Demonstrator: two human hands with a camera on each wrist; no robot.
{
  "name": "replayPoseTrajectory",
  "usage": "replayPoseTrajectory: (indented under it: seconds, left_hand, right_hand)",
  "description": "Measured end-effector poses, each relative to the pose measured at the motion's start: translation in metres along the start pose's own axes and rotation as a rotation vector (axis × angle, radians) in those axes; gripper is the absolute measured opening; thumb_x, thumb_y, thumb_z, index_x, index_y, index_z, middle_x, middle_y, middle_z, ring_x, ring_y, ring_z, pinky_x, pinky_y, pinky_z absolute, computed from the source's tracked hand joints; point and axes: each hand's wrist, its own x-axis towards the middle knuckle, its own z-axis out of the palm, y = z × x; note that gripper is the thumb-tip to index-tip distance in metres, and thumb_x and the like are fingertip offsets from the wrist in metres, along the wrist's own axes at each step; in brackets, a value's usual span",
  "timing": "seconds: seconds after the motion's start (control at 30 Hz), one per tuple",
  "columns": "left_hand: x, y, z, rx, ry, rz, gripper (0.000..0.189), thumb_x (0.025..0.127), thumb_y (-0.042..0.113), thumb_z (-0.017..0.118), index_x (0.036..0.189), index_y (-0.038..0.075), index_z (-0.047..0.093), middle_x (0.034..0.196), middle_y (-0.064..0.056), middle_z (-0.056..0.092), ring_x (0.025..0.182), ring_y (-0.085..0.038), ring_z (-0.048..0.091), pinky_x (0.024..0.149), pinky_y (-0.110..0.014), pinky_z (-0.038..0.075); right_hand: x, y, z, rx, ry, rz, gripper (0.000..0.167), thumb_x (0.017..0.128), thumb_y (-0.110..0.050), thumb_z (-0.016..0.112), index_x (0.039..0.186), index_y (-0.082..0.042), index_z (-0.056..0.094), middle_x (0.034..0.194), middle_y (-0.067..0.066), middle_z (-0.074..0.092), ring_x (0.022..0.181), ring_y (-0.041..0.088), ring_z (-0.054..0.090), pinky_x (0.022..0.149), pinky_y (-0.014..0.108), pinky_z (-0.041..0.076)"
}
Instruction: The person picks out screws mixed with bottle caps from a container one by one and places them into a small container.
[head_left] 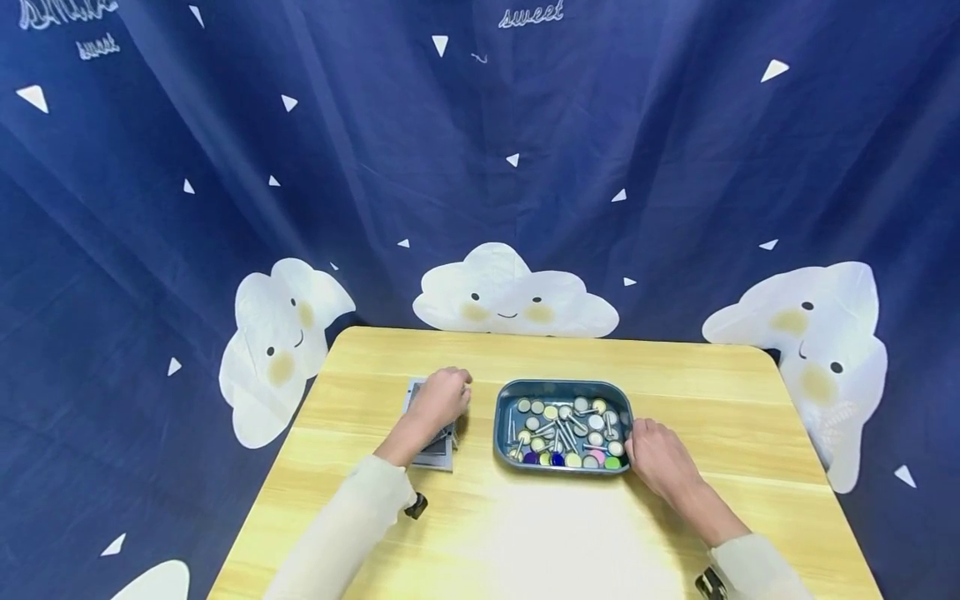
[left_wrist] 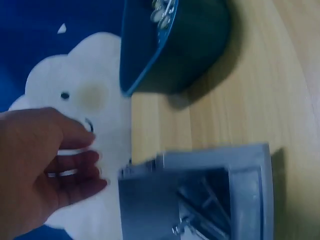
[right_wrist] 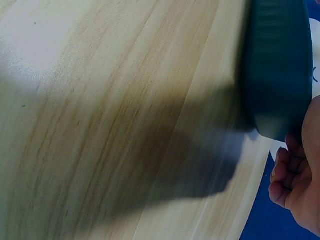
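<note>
A dark teal tray (head_left: 562,468) holds many small round discs, cream, white, blue, pink and green, and slim metal rods like screws. Left of it lies a grey box (head_left: 442,460); in the left wrist view, the grey box (left_wrist: 250,195) has an opening with thin rod-like metal pieces inside. Above the grey box is my left hand (head_left: 441,396), its fingers loosely bent and apart from the thumb, with nothing visible between them. My right hand (head_left: 660,454) rests beside the tray's right end, fingers loosely curled; in the right wrist view its fingertips (right_wrist: 281,156) lie close to the tray's corner.
Both things stand on a light wooden table (head_left: 570,533) with rounded far corners. Behind and around it hangs a dark blue curtain (head_left: 480,167) with white clouds and triangles. A dark wrist device (head_left: 416,505) sits at the left sleeve, another (head_left: 710,583) at the right.
</note>
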Motion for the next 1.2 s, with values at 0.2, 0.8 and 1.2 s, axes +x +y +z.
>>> replayPoseTrajectory:
  seconds: [0.2, 0.8, 1.2]
  left_hand:
    - [0.011, 0.03, 0.012, 0.111, -0.071, 0.338, 0.02, 0.096, 0.011, 0.066, 0.113, 0.007, 0.076, 0.109, -0.007, 0.077, 0.103, -0.023, 0.073, 0.093, -0.034, 0.061]
    - [0.033, 0.086, 0.025, 0.708, -0.338, 0.738, 0.021, 0.099, 0.011, 0.066, 0.091, 0.027, 0.078, 0.094, 0.01, 0.077, 0.077, -0.007, 0.065, 0.071, -0.022, 0.061]
    - [0.036, 0.091, 0.052, 0.888, -0.415, 0.799, 0.014, 0.099, 0.023, 0.068, 0.107, 0.029, 0.077, 0.104, 0.012, 0.075, 0.091, -0.006, 0.068, 0.078, -0.021, 0.061]
  right_hand:
    - [0.0, 0.0, 0.0, 0.003, -0.004, 0.003, 0.019, 0.096, -0.008, 0.059, 0.08, -0.001, 0.052, 0.071, 0.011, 0.05, 0.064, 0.027, 0.053, 0.063, 0.045, 0.054]
    - [0.002, 0.005, 0.005, 0.017, 0.005, 0.007, 0.017, 0.096, -0.01, 0.058, 0.083, 0.0, 0.055, 0.073, 0.011, 0.053, 0.067, 0.027, 0.055, 0.066, 0.046, 0.054]
    - [0.001, 0.006, 0.004, 0.038, -0.018, 0.032, 0.017, 0.097, -0.01, 0.057, 0.084, 0.0, 0.054, 0.073, 0.011, 0.052, 0.068, 0.027, 0.054, 0.068, 0.047, 0.053]
